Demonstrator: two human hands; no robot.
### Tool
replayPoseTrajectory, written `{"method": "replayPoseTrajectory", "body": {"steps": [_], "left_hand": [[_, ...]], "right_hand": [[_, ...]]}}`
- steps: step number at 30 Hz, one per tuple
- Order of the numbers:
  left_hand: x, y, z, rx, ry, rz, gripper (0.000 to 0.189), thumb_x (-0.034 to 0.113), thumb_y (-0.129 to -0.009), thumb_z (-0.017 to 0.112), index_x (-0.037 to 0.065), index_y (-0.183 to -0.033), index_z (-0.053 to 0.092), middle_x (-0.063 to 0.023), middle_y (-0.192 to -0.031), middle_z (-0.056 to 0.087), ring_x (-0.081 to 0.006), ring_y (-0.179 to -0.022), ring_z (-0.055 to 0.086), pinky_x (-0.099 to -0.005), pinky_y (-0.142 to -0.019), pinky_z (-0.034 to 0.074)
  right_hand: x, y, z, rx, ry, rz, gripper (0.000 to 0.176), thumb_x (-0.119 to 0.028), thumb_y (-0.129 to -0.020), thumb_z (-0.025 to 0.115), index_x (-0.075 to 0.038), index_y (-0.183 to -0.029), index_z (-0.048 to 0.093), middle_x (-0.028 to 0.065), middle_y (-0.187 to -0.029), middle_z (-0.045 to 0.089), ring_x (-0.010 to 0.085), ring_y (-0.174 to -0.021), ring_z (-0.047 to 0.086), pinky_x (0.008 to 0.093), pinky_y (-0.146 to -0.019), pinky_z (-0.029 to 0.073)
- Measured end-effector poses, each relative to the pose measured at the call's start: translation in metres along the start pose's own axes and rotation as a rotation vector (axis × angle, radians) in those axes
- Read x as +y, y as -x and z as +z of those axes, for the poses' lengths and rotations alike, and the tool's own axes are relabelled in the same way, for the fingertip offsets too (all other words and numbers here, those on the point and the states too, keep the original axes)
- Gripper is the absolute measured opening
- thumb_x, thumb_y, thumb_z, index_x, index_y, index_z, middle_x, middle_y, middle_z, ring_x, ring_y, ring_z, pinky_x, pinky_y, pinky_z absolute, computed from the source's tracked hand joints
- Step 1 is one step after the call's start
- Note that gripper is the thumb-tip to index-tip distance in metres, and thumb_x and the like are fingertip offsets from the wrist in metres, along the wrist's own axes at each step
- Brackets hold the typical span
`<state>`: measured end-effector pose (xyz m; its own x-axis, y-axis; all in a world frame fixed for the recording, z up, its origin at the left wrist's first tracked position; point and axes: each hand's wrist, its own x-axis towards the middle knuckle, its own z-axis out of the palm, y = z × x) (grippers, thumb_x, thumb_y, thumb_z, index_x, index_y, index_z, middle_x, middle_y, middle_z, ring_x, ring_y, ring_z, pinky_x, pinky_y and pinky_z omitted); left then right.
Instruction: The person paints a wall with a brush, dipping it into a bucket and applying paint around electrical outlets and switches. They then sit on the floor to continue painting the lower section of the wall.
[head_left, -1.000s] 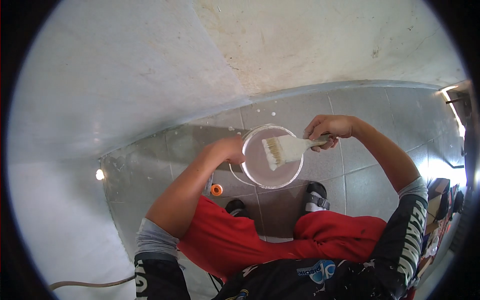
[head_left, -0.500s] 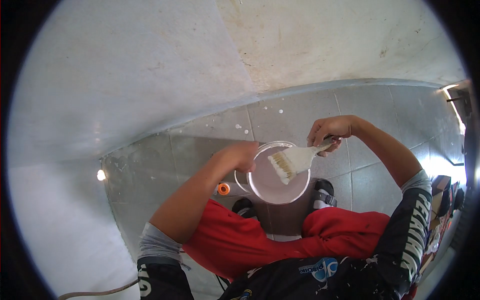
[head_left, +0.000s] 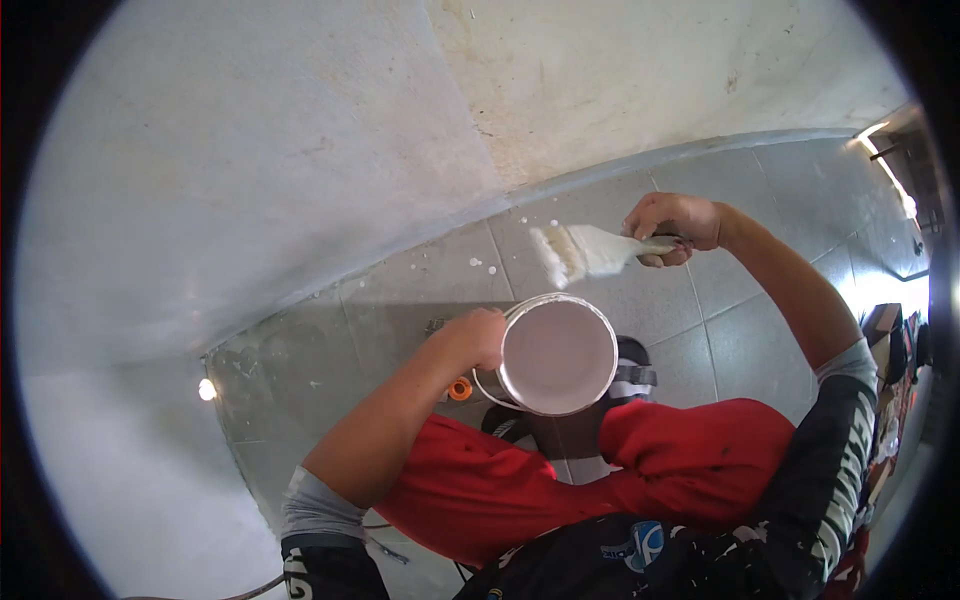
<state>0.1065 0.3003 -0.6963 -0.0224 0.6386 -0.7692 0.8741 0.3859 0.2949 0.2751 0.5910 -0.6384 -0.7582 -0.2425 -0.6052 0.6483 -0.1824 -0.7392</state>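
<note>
My right hand (head_left: 672, 228) is closed around the handle of a wide paintbrush (head_left: 600, 252). White paint coats the brush's head and bristles, which point left, beyond the bucket's far rim. With my left hand (head_left: 483, 338) I grip the left rim of a white paint bucket (head_left: 558, 409). Pale paint shows inside the bucket, and its wire handle hangs at the left side. The fingers of my left hand are partly hidden behind the rim.
A wall (head_left: 300, 140) with a stained right part rises ahead, meeting the grey tiled floor (head_left: 735, 300). White paint drops (head_left: 475, 262) spot the tiles. An orange-ended object (head_left: 460, 389) lies left of the bucket. Piled items (head_left: 885, 400) stand at far right.
The paintbrush has moved up and away from over the bucket toward the wall, its bristles swinging to point left. My left hand still grips the bucket's rim.
</note>
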Motion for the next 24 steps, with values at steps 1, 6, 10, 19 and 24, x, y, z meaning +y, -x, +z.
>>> {"method": "replayPoseTrajectory", "body": {"steps": [1, 6, 10, 19, 24], "left_hand": [[-0.002, 0.005, 0.001, 0.133, 0.017, -0.027, 0.045, 0.023, -0.072, 0.072, -0.009, -0.102, 0.06, -0.0294, -0.1, 0.064, -0.0382, -0.097, 0.064, -0.0443, -0.082, 0.052], [0.036, 0.1, -0.055, 0.385, 0.049, -0.033, 0.033, 0.021, -0.084, 0.064, -0.002, -0.106, 0.057, -0.0228, -0.111, 0.061, -0.04, -0.106, 0.057, -0.0448, -0.091, 0.047], [0.059, 0.143, -0.044, 0.758, -0.058, 0.252, 0.021, 0.014, -0.086, 0.06, -0.002, -0.099, 0.057, -0.0185, -0.098, 0.06, -0.037, -0.09, 0.059, -0.0439, -0.08, 0.049], [0.051, 0.171, -0.065, 0.523, 0.485, 0.524, 0.009, 0.007, -0.084, 0.062, -0.001, -0.087, 0.057, -0.0168, -0.078, 0.058, -0.0355, -0.074, 0.057, -0.0408, -0.073, 0.048], [0.035, 0.164, -0.059, 0.366, 0.462, 0.451, 0.009, 0.006, -0.087, 0.059, -0.001, -0.085, 0.054, -0.0161, -0.078, 0.055, -0.0357, -0.075, 0.056, -0.0424, -0.069, 0.045]], "right_hand": [[0.001, 0.001, 0.001, 0.098, 0.021, -0.041, 0.026, -0.023, -0.083, 0.053, 0.001, -0.085, 0.062, 0.0063, -0.06, 0.056, 0.0091, -0.038, 0.041, 0.0248, -0.033, 0.031], [0.04, -0.037, 0.027, 0.487, 0.145, -0.162, 0.021, -0.024, -0.093, 0.045, -0.005, -0.093, 0.054, 0.0001, -0.069, 0.049, 0.0078, -0.052, 0.044, 0.0241, -0.043, 0.038], [0.107, -0.103, 0.03, 0.546, -0.06, -0.215, 0.02, -0.023, -0.096, 0.045, -0.004, -0.095, 0.051, 0.001, -0.072, 0.049, 0.0091, -0.056, 0.046, 0.0253, -0.044, 0.039], [0.139, -0.189, 0.047, 0.621, -0.406, -0.199, 0.016, -0.022, -0.097, 0.039, -0.007, -0.101, 0.04, 0.0029, -0.082, 0.047, 0.011, -0.063, 0.048, 0.0282, -0.05, 0.044], [0.138, -0.193, 0.032, 0.617, -0.411, -0.182, 0.015, -0.022, -0.097, 0.038, -0.008, -0.101, 0.038, 0.0035, -0.083, 0.046, 0.0113, -0.062, 0.047, 0.0292, -0.049, 0.043]]}}
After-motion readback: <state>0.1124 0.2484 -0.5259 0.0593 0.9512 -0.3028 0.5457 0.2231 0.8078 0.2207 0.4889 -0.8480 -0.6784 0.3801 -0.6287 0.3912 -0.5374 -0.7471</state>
